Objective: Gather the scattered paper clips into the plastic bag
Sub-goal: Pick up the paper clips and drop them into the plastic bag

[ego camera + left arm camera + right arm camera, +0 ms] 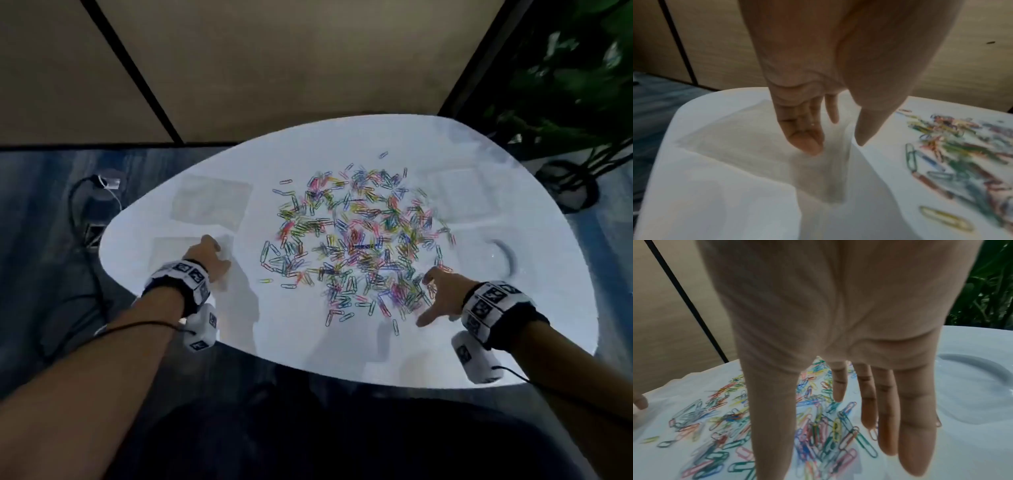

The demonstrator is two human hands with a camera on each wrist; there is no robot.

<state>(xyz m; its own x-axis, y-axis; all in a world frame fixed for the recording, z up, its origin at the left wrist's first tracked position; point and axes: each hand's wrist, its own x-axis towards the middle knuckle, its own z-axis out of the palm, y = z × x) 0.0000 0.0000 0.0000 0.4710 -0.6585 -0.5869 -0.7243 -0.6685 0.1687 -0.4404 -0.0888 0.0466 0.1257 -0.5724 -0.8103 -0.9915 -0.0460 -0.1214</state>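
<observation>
Clear plastic is the material at issue on my left side: the plastic bag lies near the left edge of the white bench, and my left hand pinches part of it between thumb and fingers, lifting a fold off the surface. I judge this hold is meant to open the bag's mouth for loading; whether the mouth is actually open I cannot tell from the blurred wrist view. The paper clips, in mixed colours, remain scattered in a broad patch across the middle of the bench, with none visible inside the bag. My right hand is spread with straight fingers at the near right margin of that patch, holding nothing; in the right wrist view the fingers extend over the nearest clips, though contact with them cannot be confirmed. I judge this placement suits raking the clips leftward toward the bag. A lone yellow clip lies apart, between the patch and my left hand. A second clear sheet or bag lies flat beyond my left hand, and further faint clear plastic shows on the right side. Beyond the bench stand beige panels with dark seams, a dark floor carrying a cable at left, and a leafy plant at right.
</observation>
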